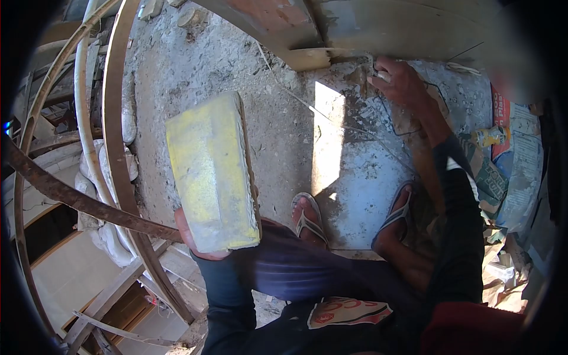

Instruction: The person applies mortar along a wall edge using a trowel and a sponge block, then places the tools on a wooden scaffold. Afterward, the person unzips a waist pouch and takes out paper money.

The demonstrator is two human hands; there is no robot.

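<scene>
My left hand (184, 232) is closed around the lower end of a rectangular slab (204, 171) with a worn yellow and grey face and a rough edge. The slab is held up in front of my left side, and most of the fingers are hidden behind it. At the upper right, my right hand (401, 86) is low beside the bottom of a large panel (408, 29), its fingers curled around a small pale object. A thin bent rod or cord (349, 52) runs close to those fingers; I cannot tell whether it belongs to the held object.
Curved wooden or metal strips (115, 106) stand at the left, with white sacks (106, 177) behind. Printed bags (515, 160) and a small yellow container (491, 137) lie at the right. A thin cable (290, 94) crosses the rough floor near my sandalled feet.
</scene>
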